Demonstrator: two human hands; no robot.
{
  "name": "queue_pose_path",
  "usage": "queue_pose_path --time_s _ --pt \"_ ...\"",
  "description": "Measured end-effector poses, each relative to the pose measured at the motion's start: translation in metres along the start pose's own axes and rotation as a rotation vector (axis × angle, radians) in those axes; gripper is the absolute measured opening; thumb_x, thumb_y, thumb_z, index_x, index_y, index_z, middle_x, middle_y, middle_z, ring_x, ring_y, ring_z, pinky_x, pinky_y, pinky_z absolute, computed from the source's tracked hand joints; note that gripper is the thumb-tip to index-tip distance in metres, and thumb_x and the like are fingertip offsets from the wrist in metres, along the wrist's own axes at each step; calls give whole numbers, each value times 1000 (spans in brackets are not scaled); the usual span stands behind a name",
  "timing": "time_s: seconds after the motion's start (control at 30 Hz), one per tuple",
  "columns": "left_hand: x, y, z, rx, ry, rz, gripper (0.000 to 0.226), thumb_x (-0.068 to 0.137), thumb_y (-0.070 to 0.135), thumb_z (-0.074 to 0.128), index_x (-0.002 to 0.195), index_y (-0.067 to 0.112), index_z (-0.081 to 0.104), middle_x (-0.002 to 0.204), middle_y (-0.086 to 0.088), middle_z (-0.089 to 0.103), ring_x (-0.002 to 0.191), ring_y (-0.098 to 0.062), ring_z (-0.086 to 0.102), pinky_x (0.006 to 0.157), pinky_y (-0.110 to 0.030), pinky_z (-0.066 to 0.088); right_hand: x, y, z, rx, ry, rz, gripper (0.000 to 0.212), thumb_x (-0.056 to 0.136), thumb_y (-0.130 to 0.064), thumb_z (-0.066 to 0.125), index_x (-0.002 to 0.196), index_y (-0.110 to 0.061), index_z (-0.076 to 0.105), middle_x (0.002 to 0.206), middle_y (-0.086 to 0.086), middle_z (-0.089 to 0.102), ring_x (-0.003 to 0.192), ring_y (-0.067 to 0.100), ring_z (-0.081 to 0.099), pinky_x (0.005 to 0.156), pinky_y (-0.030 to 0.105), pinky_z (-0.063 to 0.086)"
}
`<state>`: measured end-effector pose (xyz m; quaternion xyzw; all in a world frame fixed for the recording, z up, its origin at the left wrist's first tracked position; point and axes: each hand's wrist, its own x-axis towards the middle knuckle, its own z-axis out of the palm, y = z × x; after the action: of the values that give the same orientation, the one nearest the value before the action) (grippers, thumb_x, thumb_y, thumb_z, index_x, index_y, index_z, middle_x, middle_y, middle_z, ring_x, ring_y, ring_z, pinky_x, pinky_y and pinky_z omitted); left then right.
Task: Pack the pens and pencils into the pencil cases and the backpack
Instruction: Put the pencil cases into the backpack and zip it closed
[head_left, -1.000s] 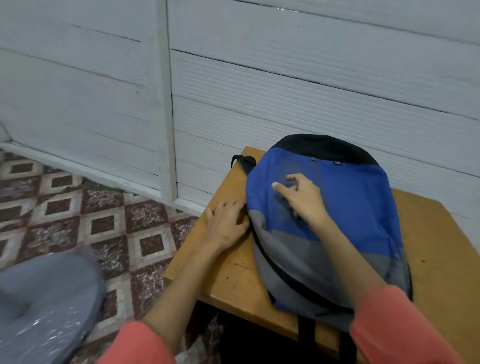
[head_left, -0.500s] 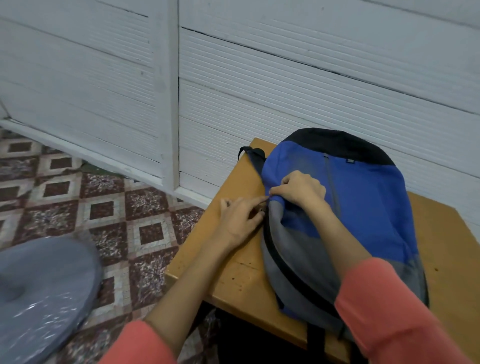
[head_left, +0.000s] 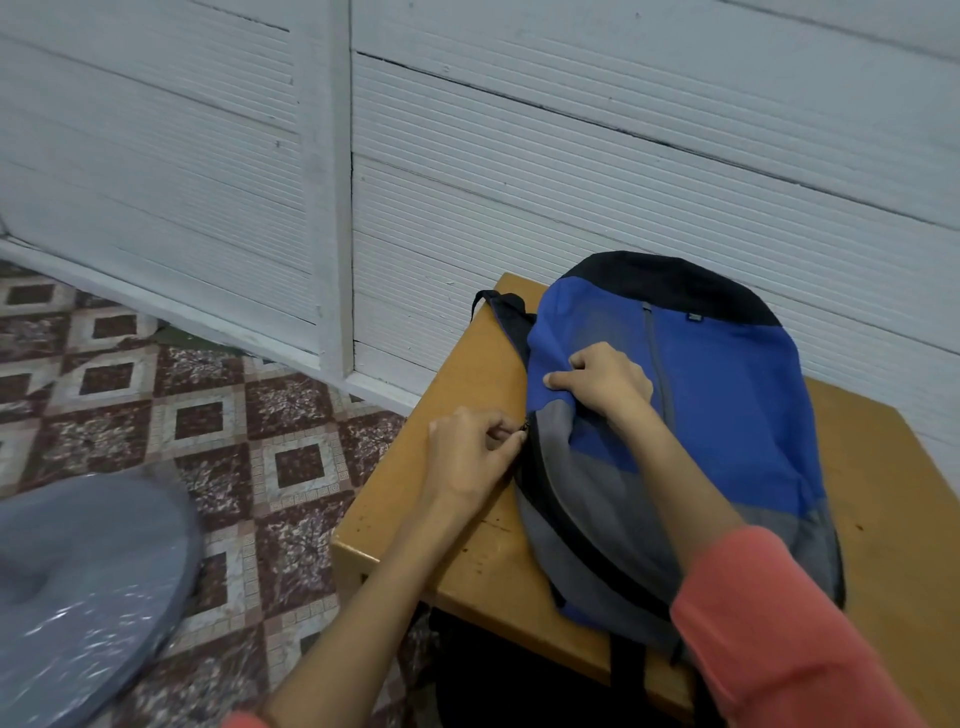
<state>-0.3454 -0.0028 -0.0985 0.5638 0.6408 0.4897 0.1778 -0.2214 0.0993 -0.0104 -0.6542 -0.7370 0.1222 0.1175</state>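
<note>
A blue, grey and black backpack lies flat on a small wooden table. My left hand pinches the zipper pull at the bag's left edge, where the blue panel meets the grey one. My right hand grips a fold of the blue fabric just above that spot, fingers curled. A black zipper line runs down the bag's left side toward me. No pens, pencils or pencil cases are in view.
A white ribbed wall stands right behind the table. Patterned red and white floor tiles spread to the left. A blurred grey round object sits low at the left. Black backpack straps hang over the table's near edge.
My left hand moved from flat on the table to the bag's edge and took the zipper pull. My right hand went from pointing on the blue panel to gripping its fabric.
</note>
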Motion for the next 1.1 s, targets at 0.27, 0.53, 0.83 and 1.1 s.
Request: queue_pose_path --time_s 0.27,0.53,0.83,1.1 --pt "-6 3 -10 59 -13 76 5 81 25 73 80 21 76 72 10 71 74 -9 63 74 -43 52 0 -4 7 7 81 47 48 83 -34 69 54 -18 33 58 -5 43 56 15 43 49 27 22" --pt "-51 11 -27 -4 -28 82 7 77 30 71 73 25 73 66 17 66 71 0 58 72 -43 51 -4 -6 11 -24 119 31 47 83 -32 67 56 -19 30 59 -4 41 57 17 42 48 26 22" --pt "-100 30 -28 -72 -91 108 15 75 42 61 70 31 69 76 21 66 76 1 59 72 -44 49 -8 -6 11 -16 129 38 45 84 -29 66 57 -20 31 59 -4 40 63 19 46 49 25 23" --pt "-111 26 -23 -128 -109 36 8 77 45 64 75 38 68 82 26 67 81 0 62 79 -45 50 -20 5 7 182 86 -74 41 89 -44 62 60 -18 49 61 -6 50 64 15 51 52 28 35"
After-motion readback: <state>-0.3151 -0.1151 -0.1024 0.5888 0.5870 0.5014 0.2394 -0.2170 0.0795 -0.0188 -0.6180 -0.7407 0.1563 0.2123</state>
